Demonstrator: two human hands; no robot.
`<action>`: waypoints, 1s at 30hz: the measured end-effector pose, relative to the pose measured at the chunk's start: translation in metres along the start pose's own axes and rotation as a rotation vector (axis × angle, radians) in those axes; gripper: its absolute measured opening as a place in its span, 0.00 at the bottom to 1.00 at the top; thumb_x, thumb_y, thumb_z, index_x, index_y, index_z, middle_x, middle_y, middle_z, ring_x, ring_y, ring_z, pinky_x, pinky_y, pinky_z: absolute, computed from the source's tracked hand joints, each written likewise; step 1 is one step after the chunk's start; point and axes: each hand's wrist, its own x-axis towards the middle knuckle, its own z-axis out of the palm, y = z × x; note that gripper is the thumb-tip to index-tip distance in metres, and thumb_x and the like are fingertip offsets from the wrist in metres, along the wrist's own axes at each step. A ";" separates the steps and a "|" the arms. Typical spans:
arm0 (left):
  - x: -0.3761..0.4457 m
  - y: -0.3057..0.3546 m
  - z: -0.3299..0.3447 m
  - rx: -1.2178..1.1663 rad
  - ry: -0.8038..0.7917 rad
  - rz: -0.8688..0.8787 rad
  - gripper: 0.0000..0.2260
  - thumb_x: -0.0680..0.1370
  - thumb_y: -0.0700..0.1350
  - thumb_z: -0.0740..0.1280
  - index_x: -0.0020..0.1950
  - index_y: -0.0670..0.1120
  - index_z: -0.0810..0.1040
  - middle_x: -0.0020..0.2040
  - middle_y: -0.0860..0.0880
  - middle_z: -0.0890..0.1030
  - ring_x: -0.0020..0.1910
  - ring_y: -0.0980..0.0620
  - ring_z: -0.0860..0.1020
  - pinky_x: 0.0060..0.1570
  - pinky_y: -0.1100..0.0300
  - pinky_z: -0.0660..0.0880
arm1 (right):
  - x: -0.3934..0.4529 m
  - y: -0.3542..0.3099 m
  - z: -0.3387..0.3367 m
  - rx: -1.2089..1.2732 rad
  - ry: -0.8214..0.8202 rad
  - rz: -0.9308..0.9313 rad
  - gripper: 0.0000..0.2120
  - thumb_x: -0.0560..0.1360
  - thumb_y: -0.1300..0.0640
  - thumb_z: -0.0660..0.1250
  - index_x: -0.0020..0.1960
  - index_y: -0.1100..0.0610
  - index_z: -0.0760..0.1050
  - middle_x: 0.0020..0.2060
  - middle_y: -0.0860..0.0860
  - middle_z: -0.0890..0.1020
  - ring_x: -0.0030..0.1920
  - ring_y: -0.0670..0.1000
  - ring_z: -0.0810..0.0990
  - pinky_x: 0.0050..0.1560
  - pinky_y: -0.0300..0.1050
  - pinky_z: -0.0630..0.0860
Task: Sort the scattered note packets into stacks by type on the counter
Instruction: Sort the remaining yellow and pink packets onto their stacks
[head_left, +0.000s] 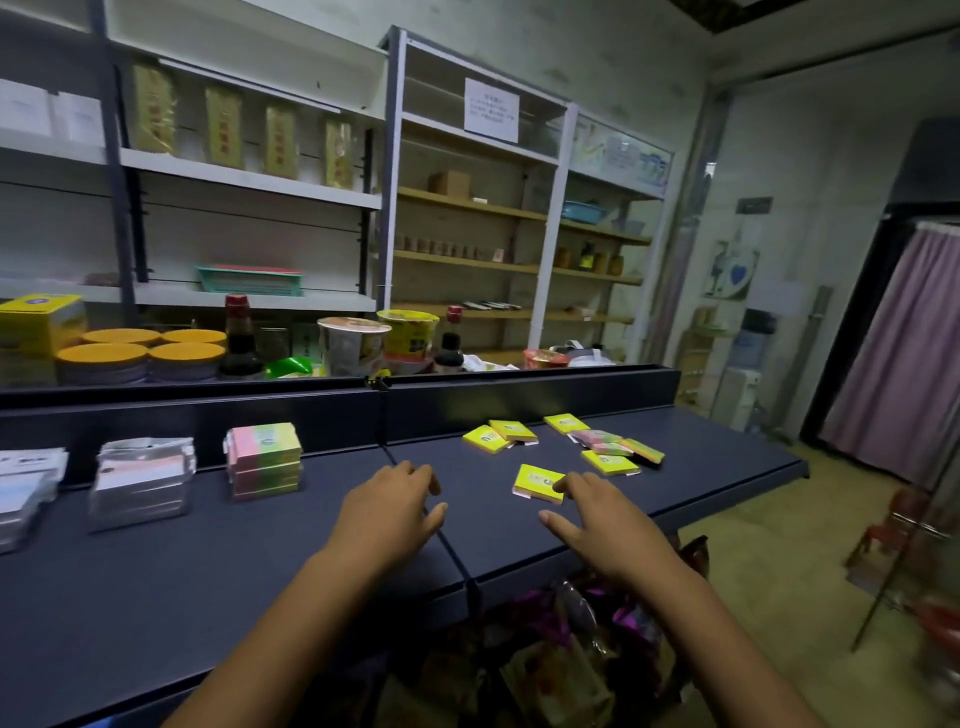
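Observation:
Several yellow note packets lie scattered on the dark counter (208, 561); the nearest yellow packet (537, 483) sits just in front of my right hand (597, 525), whose fingertips touch its near right corner with fingers spread. Two more yellow packets (498, 436) lie at the back, another yellow packet (608, 462) to the right, beside a loose pile of pink-and-green packets (605, 441). A neat stack of pink-and-green packets (265, 462) stands at the left. My left hand (389, 509) hovers open over the counter's middle seam, holding nothing.
Two stacks of clear-wrapped white packets (140, 480) stand further left, by the counter's raised back wall. Behind the wall are noodle cups (353, 343), sauce bottles and yellow-lidded jars. The counter ends at the right (789, 462); snack bags lie below its front edge.

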 end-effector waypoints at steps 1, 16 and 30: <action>0.008 0.001 0.006 -0.005 -0.006 0.000 0.14 0.81 0.58 0.59 0.63 0.54 0.71 0.59 0.53 0.75 0.59 0.52 0.73 0.50 0.57 0.74 | 0.006 0.005 0.002 0.001 0.002 0.006 0.22 0.80 0.39 0.59 0.68 0.50 0.67 0.65 0.47 0.73 0.65 0.49 0.71 0.61 0.47 0.74; 0.138 0.012 0.079 -0.017 -0.050 -0.007 0.15 0.79 0.58 0.60 0.62 0.53 0.72 0.59 0.53 0.75 0.59 0.52 0.74 0.50 0.55 0.75 | 0.114 0.084 0.016 0.049 0.028 0.036 0.24 0.80 0.40 0.61 0.71 0.50 0.67 0.70 0.47 0.71 0.69 0.49 0.70 0.65 0.50 0.72; 0.219 0.026 0.134 0.048 -0.033 -0.291 0.14 0.79 0.55 0.61 0.62 0.52 0.73 0.59 0.50 0.76 0.59 0.48 0.75 0.52 0.53 0.75 | 0.250 0.145 0.055 0.132 -0.044 -0.231 0.22 0.79 0.40 0.61 0.68 0.50 0.69 0.65 0.49 0.74 0.67 0.50 0.70 0.64 0.48 0.71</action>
